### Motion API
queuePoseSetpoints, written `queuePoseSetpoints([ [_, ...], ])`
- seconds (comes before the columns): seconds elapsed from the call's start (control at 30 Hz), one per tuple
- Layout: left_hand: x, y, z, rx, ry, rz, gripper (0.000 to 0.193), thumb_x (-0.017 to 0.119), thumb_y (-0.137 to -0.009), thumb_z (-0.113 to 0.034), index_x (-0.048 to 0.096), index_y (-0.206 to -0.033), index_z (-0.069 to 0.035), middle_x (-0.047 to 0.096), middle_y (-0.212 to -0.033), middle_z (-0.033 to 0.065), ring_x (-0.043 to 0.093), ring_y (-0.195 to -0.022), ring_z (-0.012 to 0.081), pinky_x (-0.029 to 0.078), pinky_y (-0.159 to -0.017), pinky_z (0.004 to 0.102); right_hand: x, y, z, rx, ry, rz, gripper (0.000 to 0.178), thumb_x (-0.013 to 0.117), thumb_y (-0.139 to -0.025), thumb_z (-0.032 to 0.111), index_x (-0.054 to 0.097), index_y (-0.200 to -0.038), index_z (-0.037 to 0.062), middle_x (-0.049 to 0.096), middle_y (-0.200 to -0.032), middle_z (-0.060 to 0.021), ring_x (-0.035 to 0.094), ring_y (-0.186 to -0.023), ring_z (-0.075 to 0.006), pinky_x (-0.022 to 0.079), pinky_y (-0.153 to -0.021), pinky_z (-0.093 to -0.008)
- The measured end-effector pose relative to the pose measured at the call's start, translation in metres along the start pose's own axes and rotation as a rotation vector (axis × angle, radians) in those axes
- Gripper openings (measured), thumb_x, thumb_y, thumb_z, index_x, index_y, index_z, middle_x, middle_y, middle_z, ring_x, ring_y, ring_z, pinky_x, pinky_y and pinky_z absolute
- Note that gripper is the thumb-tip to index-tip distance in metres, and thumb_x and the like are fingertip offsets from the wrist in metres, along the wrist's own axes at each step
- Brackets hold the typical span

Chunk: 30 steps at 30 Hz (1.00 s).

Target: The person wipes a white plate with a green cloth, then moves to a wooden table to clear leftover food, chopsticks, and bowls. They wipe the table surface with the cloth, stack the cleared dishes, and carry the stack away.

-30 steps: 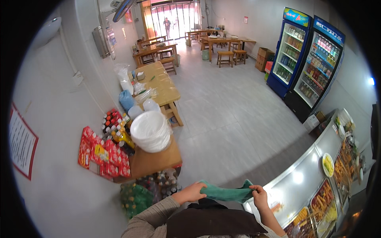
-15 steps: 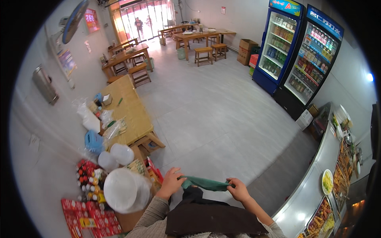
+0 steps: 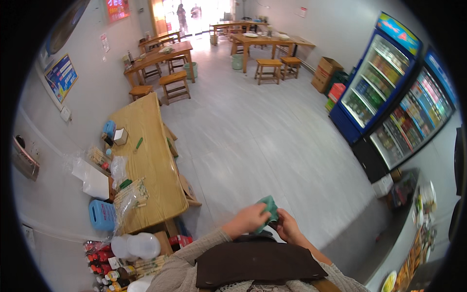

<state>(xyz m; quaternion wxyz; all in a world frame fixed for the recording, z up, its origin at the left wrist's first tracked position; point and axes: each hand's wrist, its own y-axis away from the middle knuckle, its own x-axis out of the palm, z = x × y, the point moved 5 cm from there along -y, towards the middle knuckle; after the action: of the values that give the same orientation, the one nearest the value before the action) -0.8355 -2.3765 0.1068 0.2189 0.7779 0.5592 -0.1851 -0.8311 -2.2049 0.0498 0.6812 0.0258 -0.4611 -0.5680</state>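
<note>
A green cloth [image 3: 268,207] is bunched up between my hands, held in front of my dark apron [image 3: 258,263]. My left hand [image 3: 249,218] grips it from the left with bent fingers, and part of the cloth stands up above the knuckles. Close on the other side, my right hand [image 3: 288,226] is closed at the cloth's lower edge. A small dark patch shows between the hands; what it is I cannot make out.
On the left stands a wooden table [image 3: 160,194] with skewers, a blue jug [image 3: 102,215] and a green-handled knife [image 3: 139,144]. Bottles [image 3: 114,275] and white tubs [image 3: 146,246] are at lower left. A food counter [image 3: 389,263] curves along the right, below drink fridges [image 3: 382,78].
The cloth was stretched sideways between my two hands; now it is bunched. My left hand has moved right, close to the right hand. The view has shifted, showing more of the left table.
</note>
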Motion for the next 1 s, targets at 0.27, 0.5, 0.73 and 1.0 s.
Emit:
queuePoseSetpoints([
  [0.27,-0.13,-0.193,0.051,-0.019,0.41,-0.105,0.036,0.06,-0.099,-0.031,0.065,-0.123,-0.005,0.065,-0.114,0.0145,0.059,-0.114,0.029,0.046,-0.1,0.0377,0.095,-0.228,0.146,0.004,0.299,0.11,0.022,0.056,-0.097,0.013,0.06,-0.117,0.0031,0.066,-0.102,-0.0087,0.066,-0.089,-0.0201,0.056,-0.074,-0.0358],
  [0.5,-0.277,-0.304,0.126,-0.132,0.527,-0.752,0.047,0.054,-0.103,-0.036,0.05,-0.135,-0.001,0.066,-0.116,0.0161,0.063,-0.105,0.0256,0.049,-0.091,0.0366,0.272,-0.399,0.206,0.185,0.362,0.433,0.028,0.055,-0.096,0.009,0.06,-0.124,0.0054,0.066,-0.107,-0.0065,0.065,-0.093,-0.0176,0.055,-0.08,-0.0325],
  [0.73,-0.417,-0.429,0.26,-0.215,0.687,-0.972,0.04,0.048,-0.107,-0.038,0.06,-0.109,-0.001,0.066,-0.092,0.0087,0.06,-0.086,0.0156,0.05,-0.079,0.0333,0.393,-0.59,0.231,0.419,0.466,0.525,0.047,0.057,-0.096,0.008,0.051,-0.143,0.0046,0.064,-0.116,-0.0043,0.062,-0.102,-0.0146,0.052,-0.088,-0.0313],
  [1.0,-0.601,-0.615,0.3,-0.186,0.608,-0.745,0.042,0.045,-0.107,-0.038,0.063,-0.116,0.0,0.066,-0.108,0.0116,0.062,-0.097,0.0217,0.05,-0.087,0.0342,0.508,-0.761,0.365,0.218,0.554,0.547,0.051,0.06,-0.101,0.02,0.046,-0.148,0.007,0.061,-0.128,-0.0045,0.059,-0.113,-0.0144,0.048,-0.1,-0.0345],
])
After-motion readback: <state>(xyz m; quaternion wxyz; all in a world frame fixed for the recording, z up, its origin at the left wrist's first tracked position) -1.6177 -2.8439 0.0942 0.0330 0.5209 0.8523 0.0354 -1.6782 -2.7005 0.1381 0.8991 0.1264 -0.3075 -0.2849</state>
